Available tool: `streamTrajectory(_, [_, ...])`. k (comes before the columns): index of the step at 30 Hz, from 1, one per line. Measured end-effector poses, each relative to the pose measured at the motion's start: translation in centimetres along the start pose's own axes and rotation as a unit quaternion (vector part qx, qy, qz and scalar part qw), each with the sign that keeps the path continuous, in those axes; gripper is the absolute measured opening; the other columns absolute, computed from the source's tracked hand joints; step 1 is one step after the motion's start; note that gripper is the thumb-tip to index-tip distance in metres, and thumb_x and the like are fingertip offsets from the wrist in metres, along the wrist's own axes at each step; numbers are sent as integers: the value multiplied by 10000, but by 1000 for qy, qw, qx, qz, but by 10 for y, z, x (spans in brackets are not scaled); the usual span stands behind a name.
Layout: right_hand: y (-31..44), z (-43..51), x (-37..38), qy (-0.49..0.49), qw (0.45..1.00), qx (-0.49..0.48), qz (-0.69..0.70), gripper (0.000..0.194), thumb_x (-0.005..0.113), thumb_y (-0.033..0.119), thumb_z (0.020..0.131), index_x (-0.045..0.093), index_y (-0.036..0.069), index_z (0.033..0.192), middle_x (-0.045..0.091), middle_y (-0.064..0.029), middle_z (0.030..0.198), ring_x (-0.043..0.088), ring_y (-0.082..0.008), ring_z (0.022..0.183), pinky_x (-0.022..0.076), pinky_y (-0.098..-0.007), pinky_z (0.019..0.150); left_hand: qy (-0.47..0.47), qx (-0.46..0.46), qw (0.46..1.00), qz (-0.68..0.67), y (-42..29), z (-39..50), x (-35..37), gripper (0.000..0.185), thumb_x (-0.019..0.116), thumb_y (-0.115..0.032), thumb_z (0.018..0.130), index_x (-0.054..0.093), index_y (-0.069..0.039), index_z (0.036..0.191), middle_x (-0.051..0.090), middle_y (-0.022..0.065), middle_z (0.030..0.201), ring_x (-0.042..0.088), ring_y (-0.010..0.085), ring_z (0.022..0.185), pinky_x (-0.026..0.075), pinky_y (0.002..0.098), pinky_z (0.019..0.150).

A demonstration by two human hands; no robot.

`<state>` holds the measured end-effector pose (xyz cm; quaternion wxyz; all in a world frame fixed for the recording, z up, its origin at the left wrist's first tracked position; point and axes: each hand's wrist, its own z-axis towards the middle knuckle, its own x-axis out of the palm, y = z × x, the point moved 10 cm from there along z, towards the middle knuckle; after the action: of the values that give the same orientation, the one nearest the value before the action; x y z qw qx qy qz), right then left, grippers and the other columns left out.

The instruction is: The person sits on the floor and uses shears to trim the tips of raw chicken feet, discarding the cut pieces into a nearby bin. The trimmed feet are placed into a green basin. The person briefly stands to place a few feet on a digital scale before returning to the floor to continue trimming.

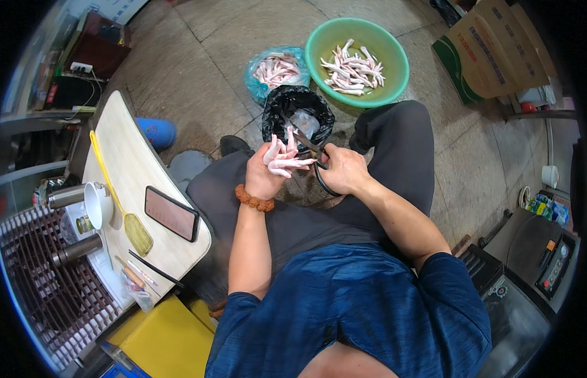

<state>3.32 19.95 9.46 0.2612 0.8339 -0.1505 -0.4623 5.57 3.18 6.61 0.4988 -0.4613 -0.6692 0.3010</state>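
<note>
My left hand (pixel 261 176), with a brown beaded bracelet at its wrist, holds raw chicken feet (pixel 285 163); how many is unclear. In my right hand (pixel 344 169) is a pair of scissors (pixel 321 178) with black handles, its blades parted and pointing up and left beside the feet. Both hands are over the near edge of a bin lined with a black plastic bag (pixel 324 106), which has clear plastic inside. Beyond it, a teal plastic bag (pixel 252 78) full of chicken feet sits on the floor, touching a green plastic basin (pixel 398 66) that holds more feet in shallow liquid.
At the left is a pale tabletop (pixel 175 255) with a smartphone (pixel 170 213), a yellow fly swatter (pixel 138 232) and a white bowl (pixel 98 205). A blue cylinder (pixel 157 133) lies behind it. A cardboard box (pixel 497 52) stands at the upper right, and dark appliances (pixel 515 245) at the right.
</note>
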Motion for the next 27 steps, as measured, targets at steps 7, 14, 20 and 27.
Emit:
streamTrajectory(7, [-3,7,7,34,999,11,-11,348,610,399,788,624,52,824,673,-197,832,655,-378,850,500,-459,754,-1,17,995,95,-1,4,-5,152,578,-98,947,537,-33,1078,652,109,1006,682,212,911,553,279,700])
streamTrajectory(14, [-11,15,23,46,999,26,3,376,618,410,793,652,36,786,670,-218,825,653,-389,850,506,-463,771,27,90,969,229,-13,3,-1,220,552,16,931,519,-3,1147,630,113,1052,668,235,985,549,256,689])
streamTrajectory(20, [-17,25,36,-11,998,9,61,377,625,358,792,659,-14,734,629,-262,743,630,-431,773,501,-481,726,-9,38,946,322,-5,11,-12,360,638,94,794,542,13,1131,664,110,1046,664,191,971,520,257,746])
streamTrajectory(27, [-23,27,20,-16,998,22,49,308,614,327,804,583,24,840,646,-225,797,630,-416,829,481,-478,768,-74,41,885,458,-19,7,-18,395,734,46,700,596,-19,1064,703,65,1013,653,135,922,506,273,804])
